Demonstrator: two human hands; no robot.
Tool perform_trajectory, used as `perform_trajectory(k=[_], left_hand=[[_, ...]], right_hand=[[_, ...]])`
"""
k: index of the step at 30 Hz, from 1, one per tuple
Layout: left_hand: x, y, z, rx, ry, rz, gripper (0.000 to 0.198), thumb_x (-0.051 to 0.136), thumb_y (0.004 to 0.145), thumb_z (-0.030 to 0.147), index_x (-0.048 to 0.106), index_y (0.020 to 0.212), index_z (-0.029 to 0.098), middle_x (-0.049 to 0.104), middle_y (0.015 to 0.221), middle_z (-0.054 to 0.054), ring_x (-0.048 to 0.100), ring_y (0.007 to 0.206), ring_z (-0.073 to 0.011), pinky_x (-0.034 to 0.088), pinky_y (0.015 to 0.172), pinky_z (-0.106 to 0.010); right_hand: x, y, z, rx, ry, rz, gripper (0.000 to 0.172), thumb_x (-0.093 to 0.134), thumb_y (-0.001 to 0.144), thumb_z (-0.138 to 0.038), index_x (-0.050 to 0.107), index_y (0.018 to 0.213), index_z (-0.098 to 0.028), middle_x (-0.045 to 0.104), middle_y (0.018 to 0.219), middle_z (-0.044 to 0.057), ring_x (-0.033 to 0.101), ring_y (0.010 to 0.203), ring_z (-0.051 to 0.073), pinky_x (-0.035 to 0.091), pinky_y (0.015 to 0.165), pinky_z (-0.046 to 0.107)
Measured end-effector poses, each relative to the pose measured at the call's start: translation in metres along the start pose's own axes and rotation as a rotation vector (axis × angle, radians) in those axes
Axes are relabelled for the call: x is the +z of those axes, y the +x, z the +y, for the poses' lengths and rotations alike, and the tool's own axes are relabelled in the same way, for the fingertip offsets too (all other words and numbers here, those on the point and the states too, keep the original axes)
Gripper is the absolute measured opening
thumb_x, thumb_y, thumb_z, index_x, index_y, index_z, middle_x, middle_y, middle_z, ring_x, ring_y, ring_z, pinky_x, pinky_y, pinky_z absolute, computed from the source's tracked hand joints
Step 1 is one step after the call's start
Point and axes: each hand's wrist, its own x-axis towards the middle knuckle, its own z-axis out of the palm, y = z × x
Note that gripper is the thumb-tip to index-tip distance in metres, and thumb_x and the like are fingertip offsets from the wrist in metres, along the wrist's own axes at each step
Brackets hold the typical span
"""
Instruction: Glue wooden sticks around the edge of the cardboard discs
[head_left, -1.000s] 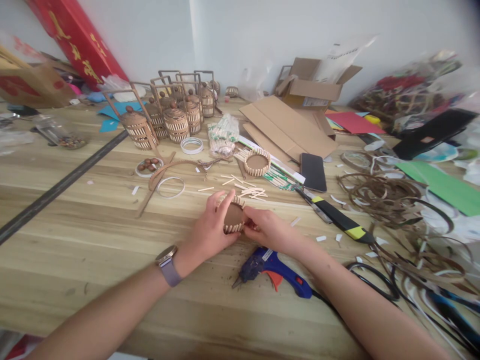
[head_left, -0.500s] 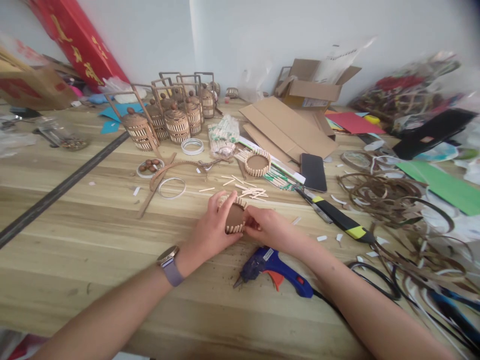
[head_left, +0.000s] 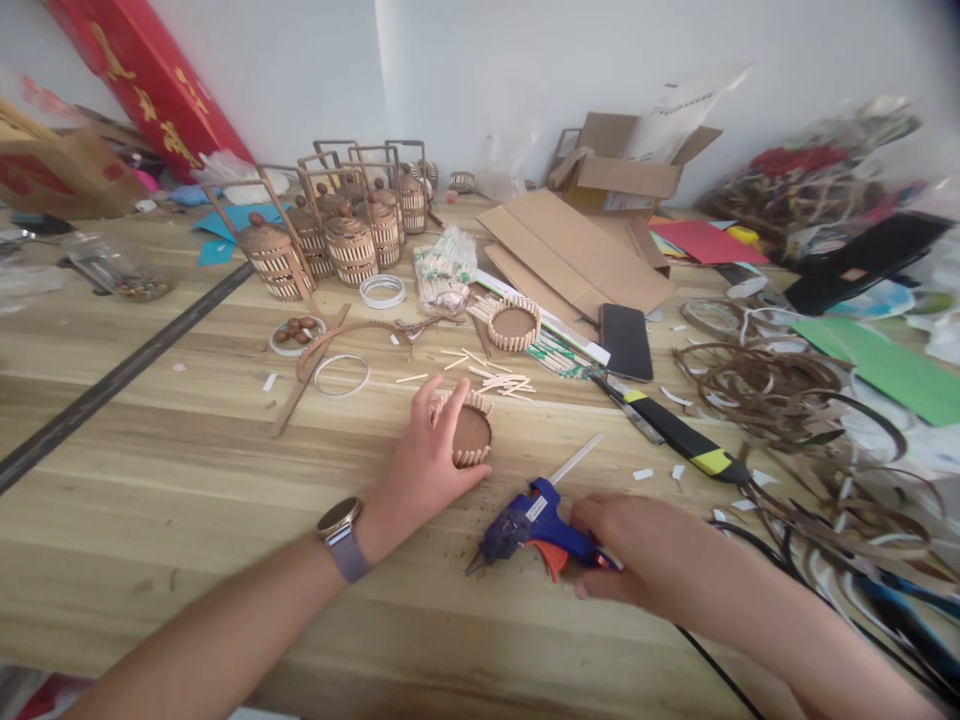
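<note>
A small round brown tray [head_left: 472, 432] edged with short upright wooden sticks lies on the table. My left hand [head_left: 431, 455], wearing a watch, curves round its left side. The fingers are spread above and the thumb sticks out along the near rim. My right hand [head_left: 637, 545] has its fingers and thumb on either side of the handle of a blue hot glue gun [head_left: 544, 520], closing on it. The gun lies on its side with its nozzle pointing left, an orange trigger and a clear glue stick out the back. Loose matchstick-like sticks [head_left: 506, 382] lie beyond the tray.
A second stick-edged tray [head_left: 514, 324] stands further back, near a phone [head_left: 626, 343] and a utility knife [head_left: 686, 435]. Several lidded baskets [head_left: 351, 248] stand back left. Brown strips [head_left: 772, 390] tangle at right; a cardboard sheet [head_left: 570, 250] lies behind.
My right hand has left the tray and moved right and nearer to me, onto the glue gun's handle. My left fingers have spread a little; the tray stays in place.
</note>
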Motion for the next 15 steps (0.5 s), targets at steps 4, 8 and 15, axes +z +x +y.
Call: perform_trajectory(k=[4,8,15], left_hand=[[0.002,0.0,0.0,0.002,0.03,0.026,0.103,0.079,0.069,0.021,0.014,0.148,0.032,0.02,0.149,-0.017,0.033,0.137,-0.0405,0.047,0.1,-0.057],[0.002,0.0,-0.001,0.008,0.036,0.03,0.101,0.076,0.071,0.021,0.012,0.148,0.033,0.021,0.148,-0.016,0.037,0.133,-0.0393,0.05,0.095,-0.055],[0.002,0.001,0.0,-0.009,0.037,0.026,0.098,0.077,0.07,0.023,0.016,0.147,0.031,0.025,0.146,-0.015,0.034,0.135,-0.0391,0.049,0.096,-0.055]], right_hand=[[0.022,0.002,0.002,0.007,0.052,0.118,0.015,0.062,0.074,-0.016,0.06,0.089,-0.021,0.07,0.091,0.008,0.065,0.08,0.025,0.041,0.066,0.03],[0.022,-0.002,0.01,-0.002,0.153,0.229,0.011,0.056,0.07,-0.016,0.051,0.077,-0.023,0.062,0.069,0.0,0.055,0.059,0.017,0.036,0.054,0.026],[0.008,-0.009,0.027,0.034,0.557,0.727,0.016,0.059,0.073,-0.037,0.052,0.072,-0.023,0.05,0.058,-0.004,0.045,0.05,0.013,0.036,0.046,0.025]])
